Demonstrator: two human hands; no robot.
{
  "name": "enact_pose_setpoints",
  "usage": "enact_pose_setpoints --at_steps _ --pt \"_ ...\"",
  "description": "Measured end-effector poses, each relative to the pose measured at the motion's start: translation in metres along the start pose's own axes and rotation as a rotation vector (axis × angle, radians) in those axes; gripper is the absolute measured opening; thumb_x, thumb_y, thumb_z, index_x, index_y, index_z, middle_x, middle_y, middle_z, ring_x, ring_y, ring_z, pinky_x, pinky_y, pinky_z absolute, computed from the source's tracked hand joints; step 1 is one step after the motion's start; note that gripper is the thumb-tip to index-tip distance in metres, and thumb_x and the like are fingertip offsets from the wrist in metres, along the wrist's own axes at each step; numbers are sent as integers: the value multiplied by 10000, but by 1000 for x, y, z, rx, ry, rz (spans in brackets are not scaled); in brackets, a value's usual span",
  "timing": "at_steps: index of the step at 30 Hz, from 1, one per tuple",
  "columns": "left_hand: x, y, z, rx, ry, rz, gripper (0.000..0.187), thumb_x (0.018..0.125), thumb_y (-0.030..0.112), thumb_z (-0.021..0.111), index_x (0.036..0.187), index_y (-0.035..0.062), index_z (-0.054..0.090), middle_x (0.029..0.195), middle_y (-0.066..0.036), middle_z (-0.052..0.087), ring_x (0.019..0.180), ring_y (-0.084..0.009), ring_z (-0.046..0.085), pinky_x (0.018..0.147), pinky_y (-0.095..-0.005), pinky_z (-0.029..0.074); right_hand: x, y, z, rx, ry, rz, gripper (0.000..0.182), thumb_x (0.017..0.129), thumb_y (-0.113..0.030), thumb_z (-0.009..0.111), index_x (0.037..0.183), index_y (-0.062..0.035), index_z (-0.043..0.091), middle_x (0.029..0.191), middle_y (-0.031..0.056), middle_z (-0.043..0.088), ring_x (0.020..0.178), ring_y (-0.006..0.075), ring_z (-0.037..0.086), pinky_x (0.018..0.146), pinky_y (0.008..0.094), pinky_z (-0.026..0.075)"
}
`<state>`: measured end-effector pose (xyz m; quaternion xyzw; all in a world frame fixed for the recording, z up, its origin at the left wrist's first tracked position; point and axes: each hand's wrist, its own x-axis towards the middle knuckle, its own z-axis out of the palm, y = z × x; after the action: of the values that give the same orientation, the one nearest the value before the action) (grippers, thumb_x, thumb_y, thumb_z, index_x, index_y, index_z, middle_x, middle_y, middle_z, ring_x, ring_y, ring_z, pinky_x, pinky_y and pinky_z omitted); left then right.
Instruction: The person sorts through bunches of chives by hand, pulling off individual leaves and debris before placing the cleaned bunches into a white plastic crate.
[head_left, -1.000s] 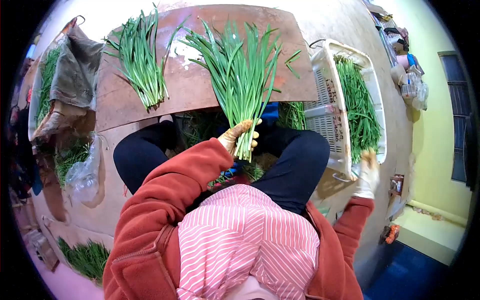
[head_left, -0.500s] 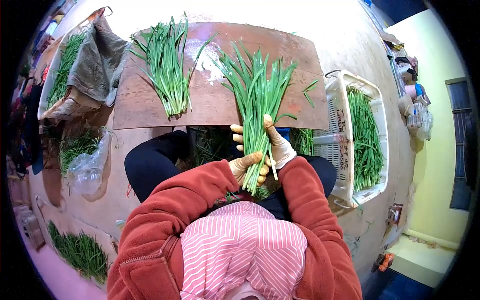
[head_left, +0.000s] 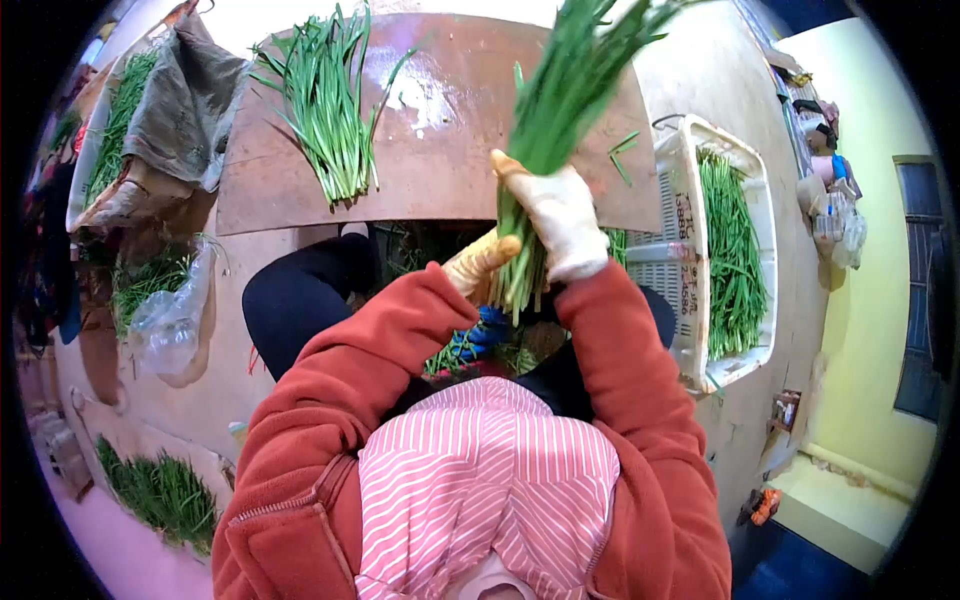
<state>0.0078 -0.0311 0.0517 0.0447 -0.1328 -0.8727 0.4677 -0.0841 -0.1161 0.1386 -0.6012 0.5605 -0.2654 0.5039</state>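
Observation:
My right hand (head_left: 556, 217), in a pale glove, grips a bunch of green chives (head_left: 568, 90) near its cut ends and holds it upright above the wooden board (head_left: 430, 170). My left hand (head_left: 480, 262), also gloved, touches the cut ends of the same bunch from the left. A second bunch of chives (head_left: 328, 105) lies flat on the board's left half. Both arms wear red sleeves.
A white plastic crate (head_left: 690, 260) with chives in it stands to the right of the board. At the left are a grey cloth (head_left: 170, 100), a clear plastic bag (head_left: 170, 330) and more chives (head_left: 160, 490) on the floor. Chive scraps lie between my knees.
The chive bunch rose from lying on the board to upright. My right hand, at the crate a second ago, came over and took hold of the bunch.

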Motion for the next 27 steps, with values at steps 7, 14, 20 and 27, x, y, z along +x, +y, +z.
enact_pose_setpoints --at_steps 7,14,20,27 --pt "4 -4 -37 -196 259 -51 472 879 275 570 1262 30 443 1131 -174 584 998 -316 598 864 -497 490 -3 20 -16 -69 28 163 640 771 -420 685 1241 -42 470 964 140 625 756 160 611 592 299 504" --pt "12 -16 -59 -715 152 -196 451 895 126 531 1324 75 399 1226 -109 525 1105 -220 526 981 -367 416 -62 2 -7 -840 -179 31 394 727 -434 676 772 -44 639 750 141 641 672 298 630 617 380 493" --pt "11 -21 -74 -449 5 -131 471 911 240 523 1328 70 385 1186 -153 543 1071 -272 552 908 -439 462 -65 32 -1 -841 -118 -40 350 759 -406 656 770 -56 639 732 150 628 696 305 631 615 397 482" --pt "10 -14 -55 -129 223 -49 493 881 210 578 1311 52 397 1035 -127 609 882 -232 623 757 -384 538 -80 60 -17 -781 -104 -116 248 827 -303 623 883 -62 636 778 147 634 697 285 630 624 368 482"
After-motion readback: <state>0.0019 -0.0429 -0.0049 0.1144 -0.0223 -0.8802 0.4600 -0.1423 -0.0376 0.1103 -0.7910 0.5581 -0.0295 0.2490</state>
